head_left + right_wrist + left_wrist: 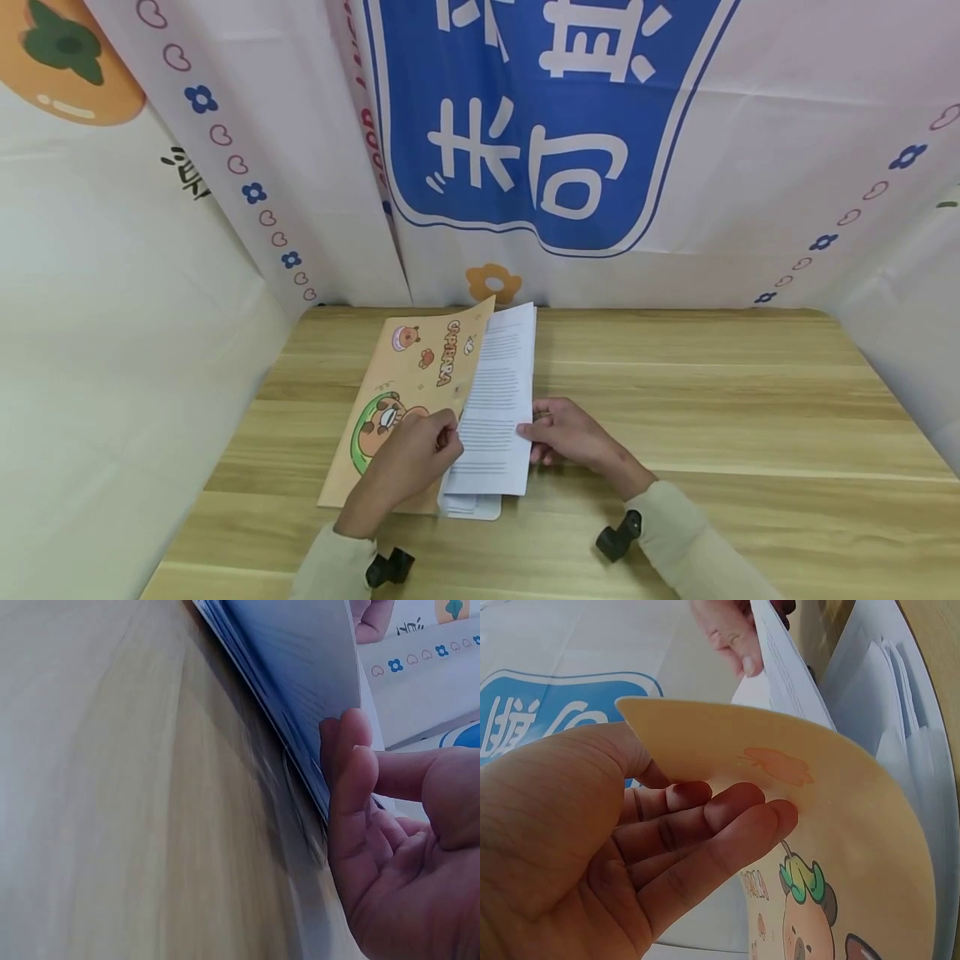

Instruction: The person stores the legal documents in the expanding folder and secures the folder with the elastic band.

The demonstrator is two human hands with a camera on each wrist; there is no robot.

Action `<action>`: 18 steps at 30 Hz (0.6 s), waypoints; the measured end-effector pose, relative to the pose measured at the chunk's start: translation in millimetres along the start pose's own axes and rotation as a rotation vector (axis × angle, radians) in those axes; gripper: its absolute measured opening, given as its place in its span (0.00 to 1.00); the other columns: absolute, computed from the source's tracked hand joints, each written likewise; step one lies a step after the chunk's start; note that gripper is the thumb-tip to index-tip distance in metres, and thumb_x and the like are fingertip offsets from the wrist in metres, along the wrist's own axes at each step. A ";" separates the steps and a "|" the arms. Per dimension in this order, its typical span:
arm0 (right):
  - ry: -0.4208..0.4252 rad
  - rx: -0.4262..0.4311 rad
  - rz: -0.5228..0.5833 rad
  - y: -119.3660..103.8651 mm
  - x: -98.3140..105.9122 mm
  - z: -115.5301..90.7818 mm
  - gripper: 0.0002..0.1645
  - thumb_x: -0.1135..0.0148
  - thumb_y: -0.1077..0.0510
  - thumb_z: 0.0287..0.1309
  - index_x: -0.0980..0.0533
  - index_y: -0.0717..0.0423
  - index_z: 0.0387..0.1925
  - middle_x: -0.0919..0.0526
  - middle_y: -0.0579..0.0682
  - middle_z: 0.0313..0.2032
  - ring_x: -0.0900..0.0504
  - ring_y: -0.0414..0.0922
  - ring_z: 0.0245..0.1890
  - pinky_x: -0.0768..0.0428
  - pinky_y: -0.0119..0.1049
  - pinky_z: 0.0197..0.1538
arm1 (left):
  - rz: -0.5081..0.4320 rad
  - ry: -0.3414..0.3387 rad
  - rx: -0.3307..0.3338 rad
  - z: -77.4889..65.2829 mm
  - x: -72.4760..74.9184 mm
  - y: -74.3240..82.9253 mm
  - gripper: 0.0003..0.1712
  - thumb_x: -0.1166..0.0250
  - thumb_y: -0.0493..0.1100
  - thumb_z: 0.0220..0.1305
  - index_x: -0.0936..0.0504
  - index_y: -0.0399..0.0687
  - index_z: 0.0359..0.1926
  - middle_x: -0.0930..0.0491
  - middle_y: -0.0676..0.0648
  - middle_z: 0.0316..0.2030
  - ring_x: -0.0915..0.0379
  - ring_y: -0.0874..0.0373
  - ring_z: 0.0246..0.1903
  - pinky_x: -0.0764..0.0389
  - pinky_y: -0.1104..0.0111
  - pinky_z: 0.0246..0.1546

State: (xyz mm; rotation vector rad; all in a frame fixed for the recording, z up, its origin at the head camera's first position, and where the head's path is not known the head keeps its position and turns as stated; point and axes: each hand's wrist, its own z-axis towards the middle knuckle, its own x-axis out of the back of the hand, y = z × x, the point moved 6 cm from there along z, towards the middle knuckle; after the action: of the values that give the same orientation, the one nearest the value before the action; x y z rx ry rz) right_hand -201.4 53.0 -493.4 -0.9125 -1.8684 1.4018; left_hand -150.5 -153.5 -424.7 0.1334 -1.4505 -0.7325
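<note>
A tan folder [408, 354] with capybara cartoons lies on the wooden table, its front cover raised along the right edge. My left hand [412, 454] holds that edge; in the left wrist view its fingers [735, 832] lie along the printed side of the bent cover [855, 802], with the thumb behind it. Printed white sheets [498, 392] stick out to the right from under the cover. At their right edge my right hand [567, 435] pinches them, thumb on top. Inside the folder, the left wrist view shows more papers [885, 697], partly hidden by the cover.
The wooden tabletop [720, 400] stretches away to the right of the folder. A printed cloth [315, 167] hangs behind the table and along its sides. Each wrist carries a small black camera [618, 536].
</note>
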 end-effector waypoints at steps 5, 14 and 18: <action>-0.005 0.007 -0.002 -3.2 -9.3 7.0 0.21 0.38 0.62 0.70 0.25 0.67 0.60 0.17 0.54 0.24 0.22 0.41 0.20 0.24 0.31 0.23 | 0.009 0.005 -0.002 0.3 -0.9 -0.2 0.12 0.38 0.34 0.64 0.26 0.50 0.25 0.35 0.58 0.14 0.40 0.69 0.14 0.39 0.75 0.14; -0.029 0.014 -0.052 0.2 -18.5 10.6 0.19 0.39 0.63 0.70 0.24 0.67 0.59 0.18 0.53 0.23 0.25 0.40 0.18 0.25 0.32 0.23 | 0.005 0.011 -0.011 1.3 -1.4 -0.5 0.12 0.38 0.34 0.64 0.26 0.49 0.25 0.36 0.58 0.14 0.40 0.69 0.13 0.40 0.76 0.13; -0.048 0.023 -0.078 -3.0 -21.9 11.4 0.18 0.39 0.64 0.70 0.24 0.67 0.58 0.18 0.53 0.24 0.25 0.40 0.18 0.24 0.32 0.23 | 0.014 0.013 -0.004 1.2 1.5 0.1 0.12 0.38 0.34 0.64 0.26 0.49 0.25 0.37 0.58 0.14 0.40 0.69 0.13 0.41 0.76 0.14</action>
State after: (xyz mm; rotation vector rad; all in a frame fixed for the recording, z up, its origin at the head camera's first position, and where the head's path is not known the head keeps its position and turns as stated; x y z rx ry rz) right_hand -198.7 28.3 -494.9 -0.7931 -1.8987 1.4062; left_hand -151.7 -153.8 -423.2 0.1250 -1.4360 -0.7221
